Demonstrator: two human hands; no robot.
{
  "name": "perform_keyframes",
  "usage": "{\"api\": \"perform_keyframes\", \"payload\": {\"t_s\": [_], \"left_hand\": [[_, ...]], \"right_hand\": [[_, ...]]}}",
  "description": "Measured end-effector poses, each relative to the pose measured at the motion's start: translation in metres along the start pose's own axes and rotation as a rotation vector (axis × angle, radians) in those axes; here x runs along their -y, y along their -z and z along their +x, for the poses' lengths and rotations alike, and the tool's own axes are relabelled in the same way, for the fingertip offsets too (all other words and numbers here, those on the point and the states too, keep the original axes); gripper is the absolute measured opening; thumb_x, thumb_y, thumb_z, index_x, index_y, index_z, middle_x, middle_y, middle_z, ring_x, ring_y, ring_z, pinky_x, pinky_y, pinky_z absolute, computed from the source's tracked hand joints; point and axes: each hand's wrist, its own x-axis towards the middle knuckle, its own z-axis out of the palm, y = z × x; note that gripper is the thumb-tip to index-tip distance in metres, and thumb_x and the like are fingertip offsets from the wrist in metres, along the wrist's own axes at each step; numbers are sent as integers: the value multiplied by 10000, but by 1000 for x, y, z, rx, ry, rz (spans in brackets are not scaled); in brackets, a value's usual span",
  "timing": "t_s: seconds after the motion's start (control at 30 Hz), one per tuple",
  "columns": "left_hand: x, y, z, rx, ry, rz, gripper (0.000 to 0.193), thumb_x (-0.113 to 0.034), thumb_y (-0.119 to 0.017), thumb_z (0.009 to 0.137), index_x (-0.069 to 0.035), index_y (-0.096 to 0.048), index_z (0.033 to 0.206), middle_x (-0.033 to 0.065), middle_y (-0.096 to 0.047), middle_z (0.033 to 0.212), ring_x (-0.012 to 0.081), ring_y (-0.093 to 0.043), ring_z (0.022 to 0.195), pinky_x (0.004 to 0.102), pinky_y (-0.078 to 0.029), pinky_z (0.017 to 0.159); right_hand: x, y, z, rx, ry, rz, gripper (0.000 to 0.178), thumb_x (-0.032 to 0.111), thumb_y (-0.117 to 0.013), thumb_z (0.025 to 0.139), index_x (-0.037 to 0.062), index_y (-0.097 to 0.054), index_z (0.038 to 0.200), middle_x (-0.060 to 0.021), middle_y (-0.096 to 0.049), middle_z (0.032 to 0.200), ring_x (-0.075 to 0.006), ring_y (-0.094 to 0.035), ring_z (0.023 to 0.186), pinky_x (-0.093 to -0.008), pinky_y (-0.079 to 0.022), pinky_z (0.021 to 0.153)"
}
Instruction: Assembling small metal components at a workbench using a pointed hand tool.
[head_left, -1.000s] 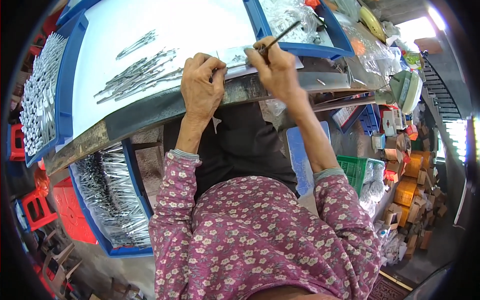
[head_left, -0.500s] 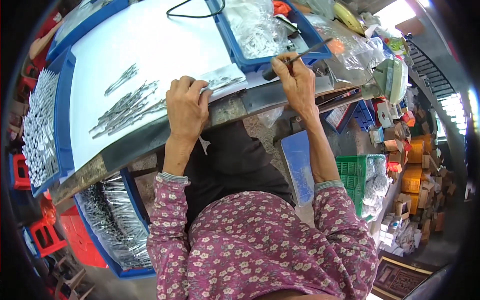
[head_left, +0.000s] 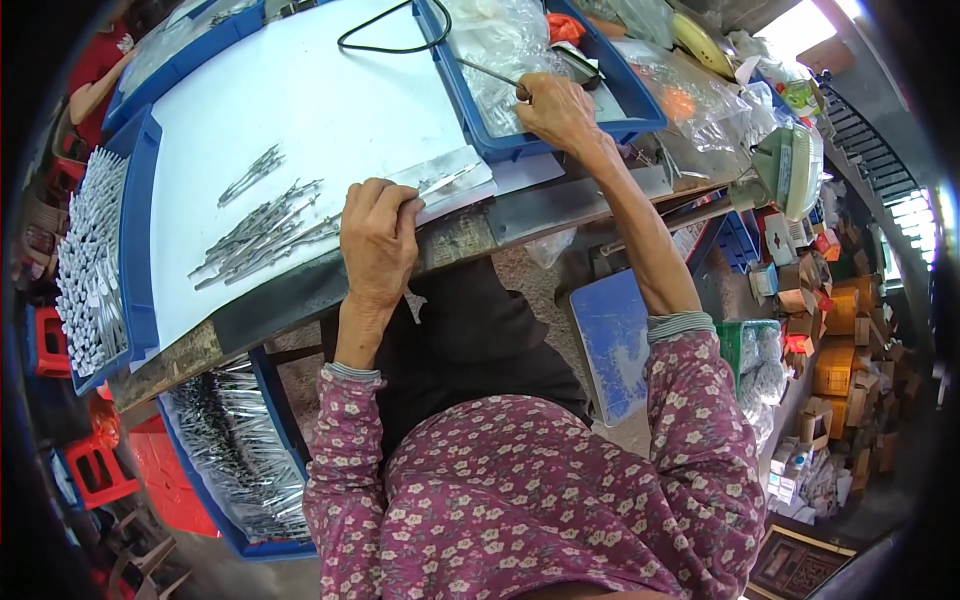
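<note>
Your left hand [head_left: 378, 238] is pressing flat, fingers open, on a clear sleeve [head_left: 450, 183] at the worktop's [head_left: 320, 110] near edge. Your right hand [head_left: 556, 108] is gripping a thin metal tool [head_left: 488, 73] over the far blue tray [head_left: 640, 105].

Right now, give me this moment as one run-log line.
left hand: pressing clear packet at table edge | right hand: holding thin metal tool over blue tray | loose metal pieces: on white sheet
</note>
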Motion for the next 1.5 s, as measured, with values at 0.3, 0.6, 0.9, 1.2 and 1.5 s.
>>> {"api": "perform_keyframes", "payload": {"t_s": [0.3,0.6,0.9,1.2,1.5], "left_hand": [[4,31,-7,-7,37,10,76,21,-635,735,14,-602,803,101,-560,786,244,-535,750,315,-421,659],[29,62,-21,-88,26,56,82,19,-632,696,-4,-591,763,101,-539,767,284,-513,743,359,-414,653],[91,109,-15,-175,196,195,45,-55,-594,727,-17,-614,741,102,-571,762,280,-525,782,368,-423,689],[159,117,27,-58,193,467,84,-88,-620,742,-33,-642,802,101,-579,782,257,-535,785,353,-429,724],[180,106,17,49,253,493,62,-88,-617,745,-42,-650,769,131,-589,810,298,-543,814,395,-457,736]], "right_hand": [[0,0,6,111,-20,-130,240,148,-546,663,-39,-615,796,-282,-606,814,-418,-613,790,-474,-487,690],[-18,-17,20,144,-56,-200,258,138,-516,677,-15,-601,866,-247,-622,867,-404,-609,829,-488,-475,713],[-1,-8,14,148,-35,-215,262,185,-496,708,9,-598,873,-238,-615,917,-406,-590,878,-485,-448,751],[11,-10,12,99,-22,-254,232,137,-491,688,-14,-592,832,-280,-609,820,-434,-601,801,-501,-455,723],[4,-2,10,132,-27,-180,242,186,-531,672,2,-580,821,-264,-607,834,-427,-586,819,-479,-440,720]]}}
